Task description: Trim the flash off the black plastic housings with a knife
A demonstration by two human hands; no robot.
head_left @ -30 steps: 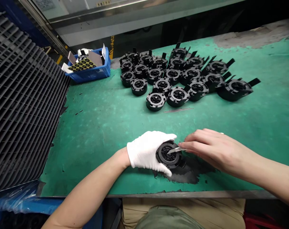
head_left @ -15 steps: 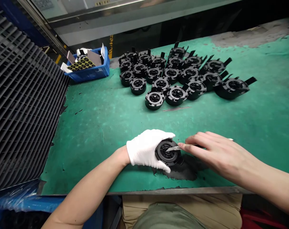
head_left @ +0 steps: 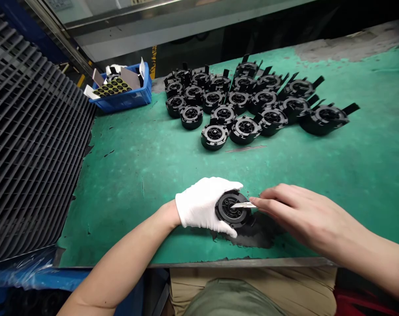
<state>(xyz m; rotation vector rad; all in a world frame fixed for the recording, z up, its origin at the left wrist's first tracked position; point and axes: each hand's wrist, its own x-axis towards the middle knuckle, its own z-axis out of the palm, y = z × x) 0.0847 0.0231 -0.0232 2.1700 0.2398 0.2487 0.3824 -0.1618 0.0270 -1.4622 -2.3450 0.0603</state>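
Wrapped round the left side of a round black plastic part (head_left: 227, 215) is my left hand (head_left: 204, 205), in a white glove. The part has a ring and a ribbed centre facing up, and it sits near the table's front edge. My bare right hand (head_left: 291, 208) is closed on a craft knife (head_left: 244, 205). Its silvery blade points left, with the tip at the centre of the part; whether it touches cannot be told. Most of the knife's handle is hidden under the fingers.
Several similar black round parts (head_left: 214, 135) stand in rows at the back of the green table (head_left: 136, 153). A blue bin (head_left: 120, 103) with yellow-and-black sticker sheets (head_left: 112, 87) is at the back left. Stacked grey slatted racks (head_left: 31, 131) rise along the left edge.
My right hand and the knife have shifted slightly right, and the blade lies a little flatter. My left hand keeps its hold on the part. The view has moved slightly.
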